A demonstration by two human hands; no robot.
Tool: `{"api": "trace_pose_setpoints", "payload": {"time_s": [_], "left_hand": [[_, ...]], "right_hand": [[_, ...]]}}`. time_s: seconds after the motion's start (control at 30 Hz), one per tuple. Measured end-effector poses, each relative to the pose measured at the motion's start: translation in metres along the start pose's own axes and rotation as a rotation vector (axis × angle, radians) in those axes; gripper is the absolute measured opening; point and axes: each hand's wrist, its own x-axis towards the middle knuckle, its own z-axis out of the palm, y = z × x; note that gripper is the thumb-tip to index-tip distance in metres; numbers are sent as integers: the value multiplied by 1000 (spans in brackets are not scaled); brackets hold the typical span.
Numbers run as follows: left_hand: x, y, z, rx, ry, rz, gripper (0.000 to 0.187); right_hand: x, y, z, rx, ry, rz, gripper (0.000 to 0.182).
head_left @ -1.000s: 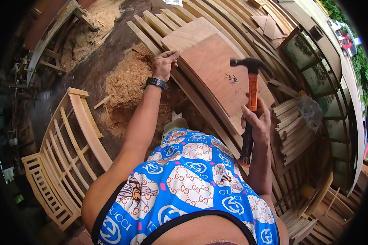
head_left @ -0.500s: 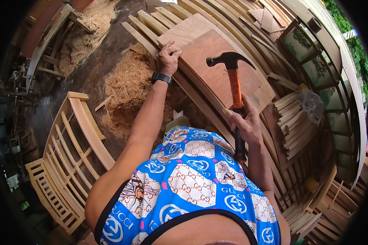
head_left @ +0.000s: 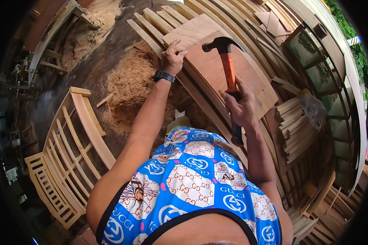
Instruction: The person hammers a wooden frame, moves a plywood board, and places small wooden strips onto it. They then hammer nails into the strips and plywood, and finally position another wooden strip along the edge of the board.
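Observation:
My right hand (head_left: 242,104) grips a claw hammer (head_left: 228,71) by its orange and black handle. The dark head is raised over a reddish plywood sheet (head_left: 249,77), claw to the right. That sheet lies on a paler plywood board (head_left: 192,27), with long timber planks (head_left: 149,36) underneath. At the near left edge of the boards, my left hand (head_left: 173,59) has its thumb and fingers drawn together. Whatever is between those fingertips is too small to make out. A dark watch (head_left: 164,76) is on the left wrist.
Wood shavings (head_left: 129,90) are heaped on the floor to the left. A slatted wooden frame (head_left: 69,151) stands at the lower left. Bundled wood strips (head_left: 294,130) and a clear plastic bag (head_left: 313,112) lie at right, near framed panels (head_left: 321,73).
The hammer and my right hand have moved up and slightly left. My left hand stays at the board's edge, its fingers slightly shifted.

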Motion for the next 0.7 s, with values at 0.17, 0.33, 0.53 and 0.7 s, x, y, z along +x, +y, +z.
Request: {"api": "trace_pose_setpoints", "payload": {"time_s": [0.17, 0.33, 0.53, 0.7], "left_hand": [[-1, 2, 3, -29, -31, -30, 54], [-9, 4, 2, 20, -58, 40, 55], [-8, 8, 7, 70, -58, 121, 65], [-10, 17, 7, 135, -54, 93, 67]], "right_hand": [[9, 9, 0, -107, -63, 45, 63], [23, 23, 6, -275, -79, -70, 66], [55, 8, 13, -507, -140, -67, 69], [66, 15, 17, -583, -186, -68, 72]]}}
